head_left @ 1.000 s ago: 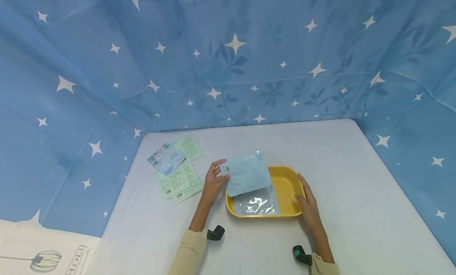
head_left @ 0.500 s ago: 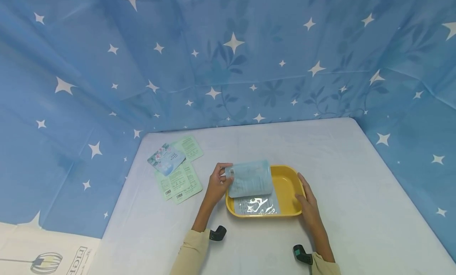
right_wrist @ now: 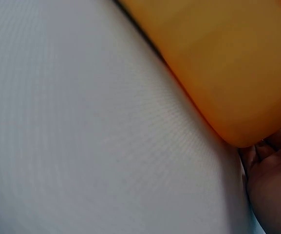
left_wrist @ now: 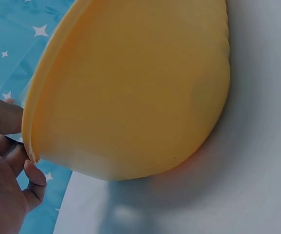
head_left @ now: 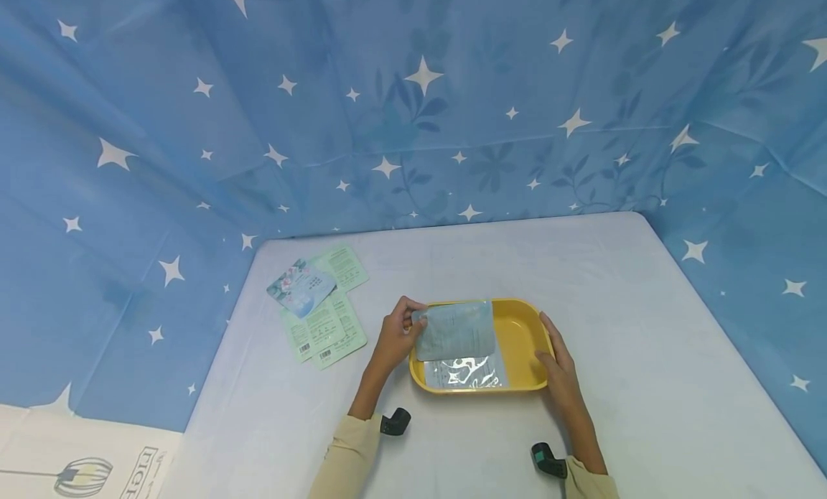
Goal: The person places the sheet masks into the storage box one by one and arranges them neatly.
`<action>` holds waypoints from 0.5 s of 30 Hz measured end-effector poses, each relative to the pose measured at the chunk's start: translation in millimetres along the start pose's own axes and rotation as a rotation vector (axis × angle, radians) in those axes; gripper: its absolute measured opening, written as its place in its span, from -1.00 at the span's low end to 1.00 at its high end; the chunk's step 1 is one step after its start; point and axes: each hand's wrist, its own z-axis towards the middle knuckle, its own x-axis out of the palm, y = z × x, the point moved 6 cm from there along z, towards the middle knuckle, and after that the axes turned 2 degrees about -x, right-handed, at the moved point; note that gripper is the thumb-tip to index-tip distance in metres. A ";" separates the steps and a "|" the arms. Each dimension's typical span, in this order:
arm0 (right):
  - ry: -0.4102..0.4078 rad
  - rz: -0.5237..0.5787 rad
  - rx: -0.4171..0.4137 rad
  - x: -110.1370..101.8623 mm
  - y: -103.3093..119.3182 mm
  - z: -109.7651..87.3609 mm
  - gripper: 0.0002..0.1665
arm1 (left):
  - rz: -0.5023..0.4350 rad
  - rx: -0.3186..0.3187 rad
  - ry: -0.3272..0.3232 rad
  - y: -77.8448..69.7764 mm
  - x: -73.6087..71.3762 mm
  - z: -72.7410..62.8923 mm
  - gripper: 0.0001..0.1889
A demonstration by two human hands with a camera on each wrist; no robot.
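Note:
My left hand [head_left: 395, 337] pinches the left edge of a flat light-blue packet [head_left: 457, 332] between thumb and fingers. This packet lies over the left half of a yellow plastic tray [head_left: 519, 341]. Beneath it, partly covered, a shiny silvery-blue packet [head_left: 466, 373] rests in the tray. At the tray's right end my right hand [head_left: 559, 359] grips the rim, thumb on the near inner side and fingers along the outside. The left wrist view shows the left hand [left_wrist: 9, 170] at the rim of the tray [left_wrist: 140, 87]; the right wrist view shows fingers against the tray's outer corner [right_wrist: 237, 97].
To the left on the white table [head_left: 646, 305] lie several overlapping green packets [head_left: 342, 327], with a blue floral packet [head_left: 302, 288] on top. A blue star-patterned cloth [head_left: 413, 111] hangs behind the table. Printed pale fabric [head_left: 84, 456] shows at lower left.
My left hand has moved slightly right, and the light-blue packet has come down flatter into the left side of the tray. My right hand has stayed on the tray's right end.

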 end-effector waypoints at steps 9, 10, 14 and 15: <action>-0.001 -0.015 0.013 0.5 -0.2 -1.8 -0.20 | 0.200 0.060 0.038 9.4 7.3 5.1 -0.68; -0.002 -0.018 0.013 0.4 -0.2 -1.7 -0.20 | 0.215 0.059 0.050 9.3 8.3 5.2 -0.67; -0.001 -0.018 0.021 0.1 -0.7 -1.0 -0.20 | 0.272 0.053 0.091 9.0 11.7 5.1 -0.66; 0.000 -0.017 0.021 0.0 -1.0 -0.6 -0.19 | 0.282 0.050 0.096 9.0 12.2 4.8 -0.66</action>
